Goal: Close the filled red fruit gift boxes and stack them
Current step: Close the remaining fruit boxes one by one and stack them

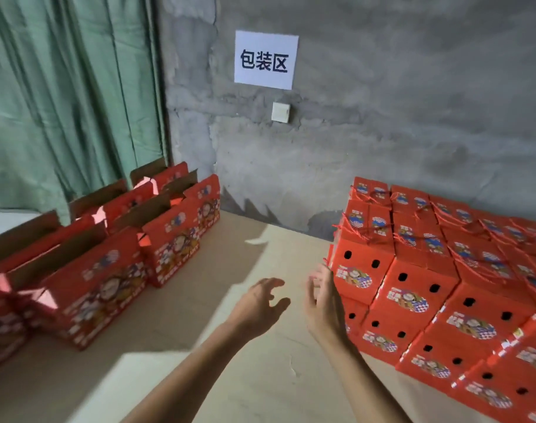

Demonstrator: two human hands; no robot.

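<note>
Several red fruit gift boxes with their top flaps standing open [86, 288] sit in rows on the left of the tan surface. On the right, a stack of closed red boxes [437, 270] with rope handles and round holes stands two layers high. My left hand [260, 303] hovers over the surface in the middle, fingers spread and holding nothing. My right hand [323, 297] is beside the stack's near left corner, fingers straight; I cannot tell whether it touches a box.
The tan cardboard-covered surface [217, 331] lies between the two groups of boxes. A grey concrete wall [382, 117] with a white paper sign [265, 59] and a small white switch plate [281, 112] stands behind. A green curtain [62, 96] hangs at the left.
</note>
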